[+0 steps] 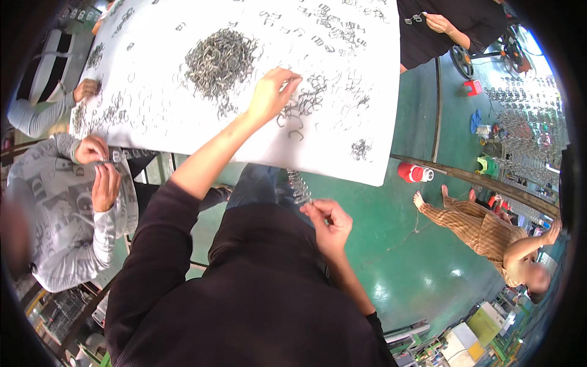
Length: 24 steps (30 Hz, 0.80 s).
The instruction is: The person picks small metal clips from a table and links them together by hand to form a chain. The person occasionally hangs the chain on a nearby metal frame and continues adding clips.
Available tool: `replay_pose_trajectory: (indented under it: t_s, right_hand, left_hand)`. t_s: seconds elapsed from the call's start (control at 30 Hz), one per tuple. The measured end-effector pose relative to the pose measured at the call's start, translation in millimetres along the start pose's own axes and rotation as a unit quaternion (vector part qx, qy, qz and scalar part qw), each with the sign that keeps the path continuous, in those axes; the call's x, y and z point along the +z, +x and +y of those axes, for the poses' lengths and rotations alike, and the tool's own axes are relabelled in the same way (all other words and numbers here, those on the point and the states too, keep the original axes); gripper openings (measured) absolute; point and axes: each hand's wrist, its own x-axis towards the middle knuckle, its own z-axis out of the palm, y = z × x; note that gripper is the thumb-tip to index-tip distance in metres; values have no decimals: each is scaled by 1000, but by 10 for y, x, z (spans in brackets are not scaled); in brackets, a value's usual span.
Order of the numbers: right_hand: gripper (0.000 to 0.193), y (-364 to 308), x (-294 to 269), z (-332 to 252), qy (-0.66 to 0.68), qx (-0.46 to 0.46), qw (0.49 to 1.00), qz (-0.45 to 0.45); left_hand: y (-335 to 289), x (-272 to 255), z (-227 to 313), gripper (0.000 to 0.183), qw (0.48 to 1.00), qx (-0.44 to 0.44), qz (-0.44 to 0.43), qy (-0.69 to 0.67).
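My left hand [269, 98] is over the white table [269, 150], beside loose dark curved metal hooks [312, 98]. Its fingers are bent together in a pinch, and whatever they hold is too small to make out. Below the table's near edge, in front of my lap, my right hand [330, 223] is closed on one end of a strip of metal hooks [298, 187]. The strip's row of curved pieces runs up toward the table edge. A large heap of hooks [221, 63] lies beyond my left hand.
A small cluster of hooks [361, 148] lies near the table's right corner. At left, a person in a grey patterned top [67, 214] handles small pieces. Another person in black [449, 30] is across the table. A red-and-white container [416, 173] stands on the green floor.
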Motion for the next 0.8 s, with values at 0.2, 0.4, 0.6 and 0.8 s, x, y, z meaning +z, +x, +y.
replay_pose_trajectory:
  t_s: [0.2, 0.4, 0.6, 0.8]
  right_hand:
    - [12, 24, -12, -12, -92, -44, 995, 6]
    - [11, 30, 20, -87, -119, -50, 991, 30]
    - [13, 54, 59, -119, -100, -36, 994, 11]
    - [9, -10, 112, -65, -116, -31, 993, -3]
  left_hand:
    - [1103, 812, -452, 23, 991, -21, -44, 124]
    - [1422, 1088, -572, 22, 971, -67, -170, 156]
    - [1376, 951, -588, 37, 963, -97, -213, 131]
    - [1145, 387, -331, 38, 957, -150, -235, 83]
